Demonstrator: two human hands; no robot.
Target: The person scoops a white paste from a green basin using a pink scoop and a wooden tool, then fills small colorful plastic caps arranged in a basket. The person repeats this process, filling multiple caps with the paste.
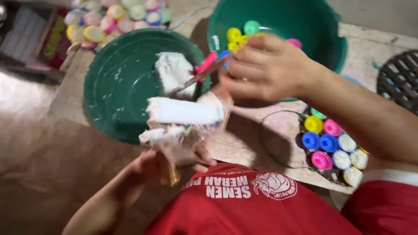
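My left hand [150, 165] is low in the middle and grips a blurred object smeared with white paste [183, 112], a pale block shape held above the rim of a dark green basin [111, 82]. My right hand [265, 67] is above it and is closed on a thin flat blade with a pink handle [204, 69]. The blade points down-left toward a lump of white paste [173, 69] inside that basin. A small brass-coloured piece [170, 175] shows under my left fingers.
A second green basin [322, 26] behind my right hand holds coloured plastic caps [238, 35]. More caps [331, 146], some filled white, lie at the right beside a wire ring. A pile of filled caps [117, 17] is top left; a dark grate [400, 78] is far right.
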